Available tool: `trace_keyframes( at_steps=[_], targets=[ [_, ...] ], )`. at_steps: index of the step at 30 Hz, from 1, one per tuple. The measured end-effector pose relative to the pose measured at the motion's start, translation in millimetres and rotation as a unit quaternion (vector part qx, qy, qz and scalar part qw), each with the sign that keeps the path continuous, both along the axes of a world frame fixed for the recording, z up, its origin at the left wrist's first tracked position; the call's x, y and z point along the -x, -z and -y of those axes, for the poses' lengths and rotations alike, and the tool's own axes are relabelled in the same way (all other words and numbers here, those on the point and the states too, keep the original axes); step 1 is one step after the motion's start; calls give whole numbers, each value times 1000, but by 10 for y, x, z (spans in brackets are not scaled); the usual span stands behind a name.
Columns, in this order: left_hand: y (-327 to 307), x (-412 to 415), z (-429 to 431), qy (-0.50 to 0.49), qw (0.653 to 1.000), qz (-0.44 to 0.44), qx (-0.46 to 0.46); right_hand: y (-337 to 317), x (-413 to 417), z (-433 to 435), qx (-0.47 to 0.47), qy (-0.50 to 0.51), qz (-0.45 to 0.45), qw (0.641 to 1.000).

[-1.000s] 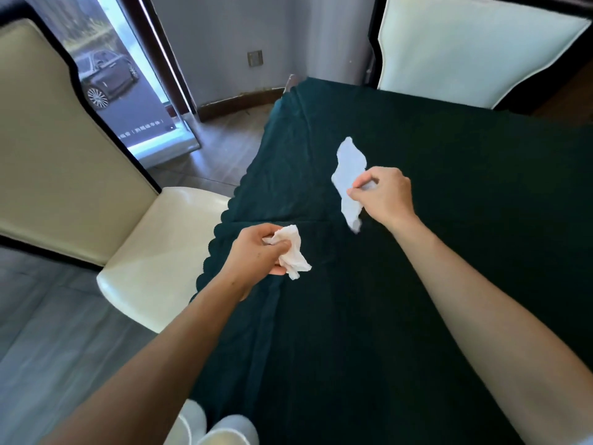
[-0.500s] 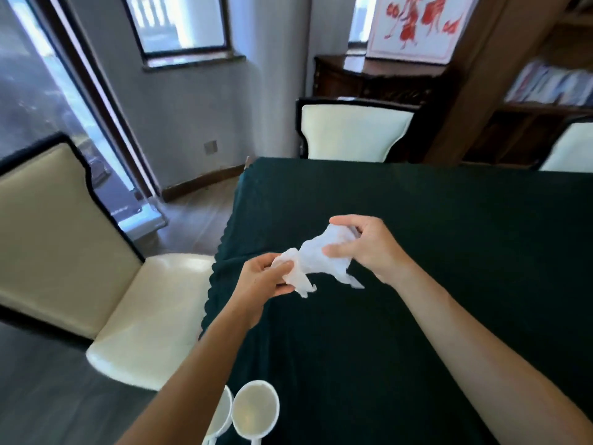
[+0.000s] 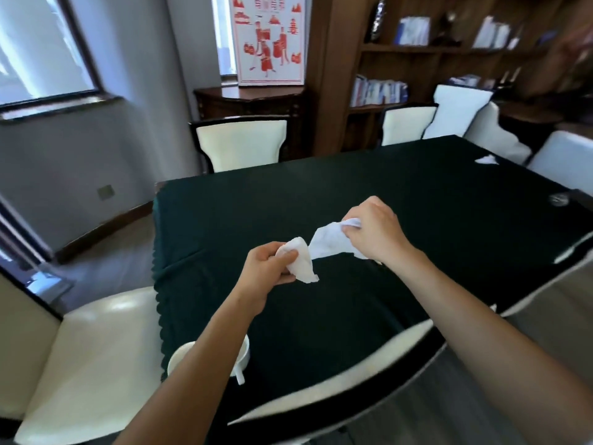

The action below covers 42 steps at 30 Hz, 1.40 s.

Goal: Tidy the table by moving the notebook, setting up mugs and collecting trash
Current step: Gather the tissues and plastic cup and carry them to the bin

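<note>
My left hand grips a crumpled white tissue above the dark green tablecloth. My right hand holds a second white tissue that hangs down toward the first; their edges nearly touch. Two white mugs stand at the table's near left corner, partly hidden under my left forearm. Another scrap of white paper lies at the far right of the table.
Cream chairs stand around the table: one at the left, one at the far end, several at the right. A chair back is right before me. A small round glass object sits at the right edge. Bookshelves line the back wall.
My head has lifted, bringing in the far end of the table and the shelves. Both hands stay close together, each with its tissue; the right one has drawn slightly away to the right.
</note>
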<state>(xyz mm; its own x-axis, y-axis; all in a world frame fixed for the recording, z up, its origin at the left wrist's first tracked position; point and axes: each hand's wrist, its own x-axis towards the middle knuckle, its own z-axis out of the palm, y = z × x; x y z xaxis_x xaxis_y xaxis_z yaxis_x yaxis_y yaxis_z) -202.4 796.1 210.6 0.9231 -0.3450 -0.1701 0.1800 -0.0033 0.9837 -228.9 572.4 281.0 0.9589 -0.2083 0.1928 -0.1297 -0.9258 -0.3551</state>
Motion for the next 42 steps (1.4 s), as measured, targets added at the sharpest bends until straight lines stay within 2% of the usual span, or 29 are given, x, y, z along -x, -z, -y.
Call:
trace_keyframes(
  at_steps=[5,7,10,14,19,25,28,31,37,42],
  targets=[
    [-178,355,389,50,998,34,-10,-99,619,387,-74,62,20,995],
    [-249,458,589,55,996,58,-31,-117,824,561,-125,87,13,988],
    [-339,634,986,60,995,77,-34,-109,1180,833,-147,103,26,983],
    [-361,881,1624,60,993,90,-42,-51,1619,1261,-220,119,43,967],
    [-220,1352,2674,125,988,78,-47,97,2264,1996,-356,137,102,919],
    [-87,2133,3944,233,972,27,-1,350,3033,2921,-439,223,193,849],
    [-36,2484,4430,276,960,-37,21,492,3366,3267,-452,271,229,818],
    [8,2768,4824,317,944,-88,33,600,3649,3549,-422,316,249,812],
    [135,3095,5456,403,904,-110,85,742,4011,4109,-364,380,267,807],
    [221,3112,6013,455,881,-95,85,840,4167,4551,-340,423,268,796]
  ],
)
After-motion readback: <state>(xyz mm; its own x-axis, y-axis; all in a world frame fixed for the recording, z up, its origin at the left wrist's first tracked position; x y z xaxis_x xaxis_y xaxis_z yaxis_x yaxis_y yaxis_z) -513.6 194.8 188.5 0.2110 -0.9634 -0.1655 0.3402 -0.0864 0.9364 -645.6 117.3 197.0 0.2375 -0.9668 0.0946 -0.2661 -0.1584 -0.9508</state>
